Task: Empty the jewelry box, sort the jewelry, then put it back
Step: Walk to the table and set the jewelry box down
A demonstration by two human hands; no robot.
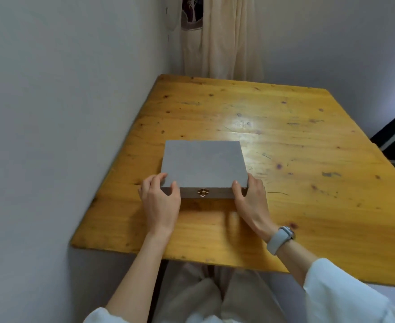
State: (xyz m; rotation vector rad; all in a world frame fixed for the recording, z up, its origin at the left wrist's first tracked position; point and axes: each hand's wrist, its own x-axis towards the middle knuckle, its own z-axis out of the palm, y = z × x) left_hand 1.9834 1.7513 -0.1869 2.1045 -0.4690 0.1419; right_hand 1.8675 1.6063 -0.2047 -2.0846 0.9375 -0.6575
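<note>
Pine table (285, 141) wedged into a grey-walled corner. Jewelry box (203, 163) sits shut near the surface's left edge, brass clasp (203, 192) facing the near edge. Left hand (160, 201) and right hand (250, 199) grip its front corners, fingers curled. Clasp probably latched. Best: steady the base, flip the clasp, lift the lid slowly.

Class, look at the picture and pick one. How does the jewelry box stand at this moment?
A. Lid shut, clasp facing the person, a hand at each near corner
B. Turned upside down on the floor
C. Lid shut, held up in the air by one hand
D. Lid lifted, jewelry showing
A: the jewelry box lies shut on the table, its brass clasp toward the person, with the left hand and right hand gripping its near corners.
</note>
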